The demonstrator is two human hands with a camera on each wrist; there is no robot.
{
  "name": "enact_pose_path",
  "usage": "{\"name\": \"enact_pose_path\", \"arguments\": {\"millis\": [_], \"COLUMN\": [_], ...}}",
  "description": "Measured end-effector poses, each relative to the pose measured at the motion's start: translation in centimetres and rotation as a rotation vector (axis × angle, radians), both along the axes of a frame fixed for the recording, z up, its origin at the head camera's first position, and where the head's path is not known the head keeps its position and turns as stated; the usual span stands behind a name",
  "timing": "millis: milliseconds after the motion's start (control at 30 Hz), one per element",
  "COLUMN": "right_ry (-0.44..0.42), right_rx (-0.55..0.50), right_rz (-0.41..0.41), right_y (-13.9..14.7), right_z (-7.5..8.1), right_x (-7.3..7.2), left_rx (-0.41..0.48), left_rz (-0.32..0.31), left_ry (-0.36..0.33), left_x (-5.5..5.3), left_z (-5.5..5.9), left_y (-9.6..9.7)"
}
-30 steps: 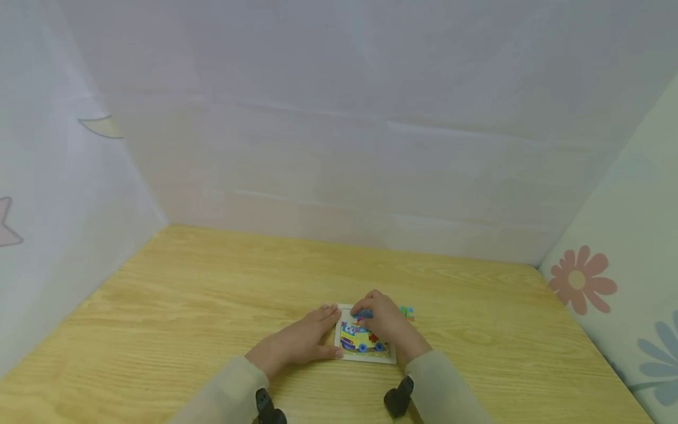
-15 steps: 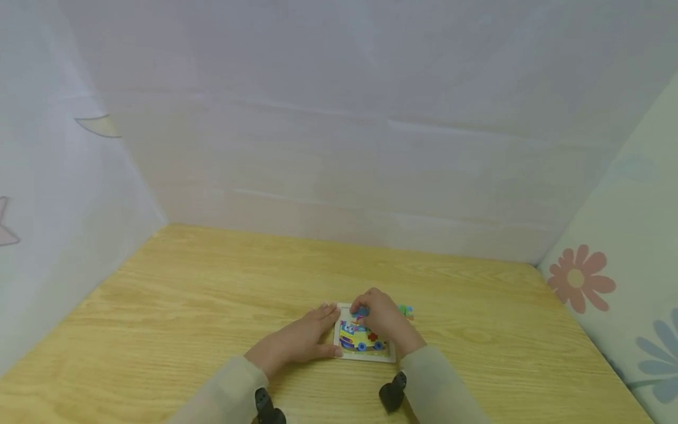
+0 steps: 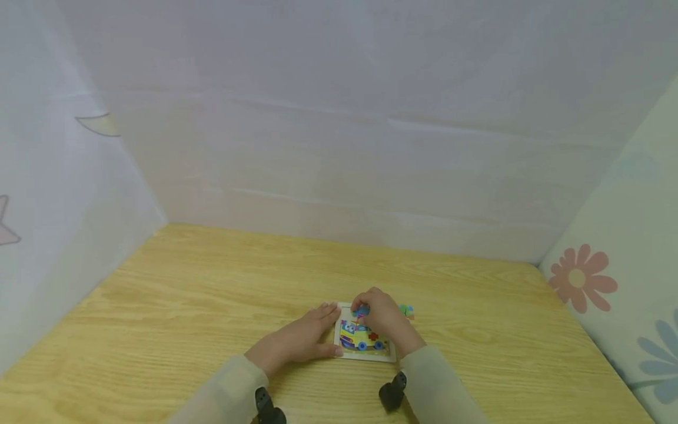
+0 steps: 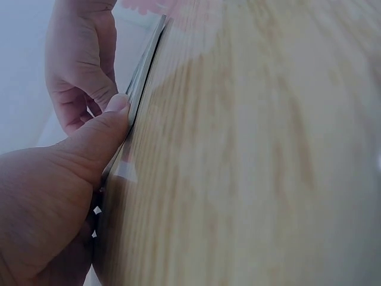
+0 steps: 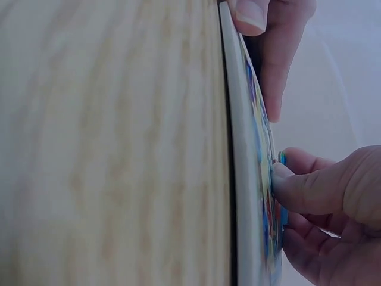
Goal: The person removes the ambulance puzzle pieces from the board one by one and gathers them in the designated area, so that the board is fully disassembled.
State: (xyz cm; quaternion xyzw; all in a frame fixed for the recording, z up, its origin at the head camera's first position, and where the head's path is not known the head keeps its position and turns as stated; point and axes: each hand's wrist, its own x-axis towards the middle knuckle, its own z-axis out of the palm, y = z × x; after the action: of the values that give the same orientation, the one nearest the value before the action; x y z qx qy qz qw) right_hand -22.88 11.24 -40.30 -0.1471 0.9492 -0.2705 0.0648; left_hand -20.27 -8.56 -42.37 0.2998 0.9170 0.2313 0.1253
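Note:
A small jigsaw puzzle board [image 3: 365, 358] with a pale rim and a yellow ambulance picture lies on the table. My left hand [image 3: 299, 338] rests at its left side, fingers straight at the upper corner and thumb on the lower one. In the left wrist view that thumb [image 4: 110, 119] presses the board's edge. With fingertips and thumb, my right hand [image 3: 386, 318] pinches a blue puzzle piece [image 3: 361, 310] over the upper part of the board. The right wrist view shows the piece [image 5: 284, 217] close against the picture; whether it is seated I cannot tell.
Just right of the board, partly behind my right hand, a green and blue puzzle piece or pieces [image 3: 406, 311] lie on the wooden table [image 3: 212, 282]. Pale cloth walls [image 3: 339, 176] stand at the back and both sides.
My right wrist has shifted slightly to the left, and the blue piece has turned so more of its printed face shows. The left hand keeps its place on the board.

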Motion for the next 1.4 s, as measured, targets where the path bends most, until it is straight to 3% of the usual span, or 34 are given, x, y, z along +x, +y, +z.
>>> {"name": "enact_pose_path", "arguments": {"millis": [400, 867, 1400], "right_ry": [-0.01, 0.118, 0.108], "right_rx": [-0.056, -0.082, -0.089], "right_rz": [-0.037, 0.024, -0.021], "right_y": [-0.2, 0.3, 0.6], "right_z": [-0.5, -1.8, -1.7], "right_x": [0.3, 0.7, 0.7], "left_rx": [0.007, 0.004, -0.011], "left_rz": [0.004, 0.0, -0.004], "left_ry": [-0.012, -0.016, -0.005], "left_x": [-0.1, -0.2, -0.2], "left_z": [-0.2, -0.1, 0.1], "left_y": [-0.1, -0.1, 0.1]}}
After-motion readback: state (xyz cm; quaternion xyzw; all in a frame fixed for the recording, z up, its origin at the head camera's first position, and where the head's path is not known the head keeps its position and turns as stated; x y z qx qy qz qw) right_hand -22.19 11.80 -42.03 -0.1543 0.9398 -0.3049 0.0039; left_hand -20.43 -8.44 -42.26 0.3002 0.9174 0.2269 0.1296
